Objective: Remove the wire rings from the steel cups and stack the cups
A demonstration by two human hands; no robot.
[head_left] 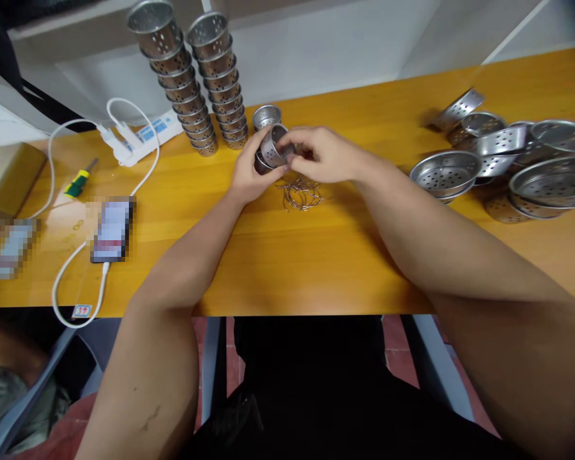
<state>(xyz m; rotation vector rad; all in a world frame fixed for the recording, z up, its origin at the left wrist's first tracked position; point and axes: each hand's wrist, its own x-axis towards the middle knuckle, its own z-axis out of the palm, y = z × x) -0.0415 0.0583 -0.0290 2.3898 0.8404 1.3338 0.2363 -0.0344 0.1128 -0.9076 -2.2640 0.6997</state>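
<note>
Big orange wooden table (316, 268) fills most of the frame, pale wall across the top, with a heap of perforated steel strainer bowls (508, 166) at right and two leaning stacks of perforated cups (196, 83) upper middle. Center frame, the left hand (249, 172) is wrapped around a small perforated cup (272, 145) while the right hand (323, 154) pinches at its rim, just above a pile of wire rings (301, 193). Over on the left sit a white power strip (144, 135) with unreadable blue print and a blurred phone (112, 230).

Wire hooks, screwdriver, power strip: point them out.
wire hooks (301, 193), head view, middle of the loose pile.
screwdriver (78, 183), head view, on its yellow-green handle.
power strip (148, 133), head view, on its white body.
</note>
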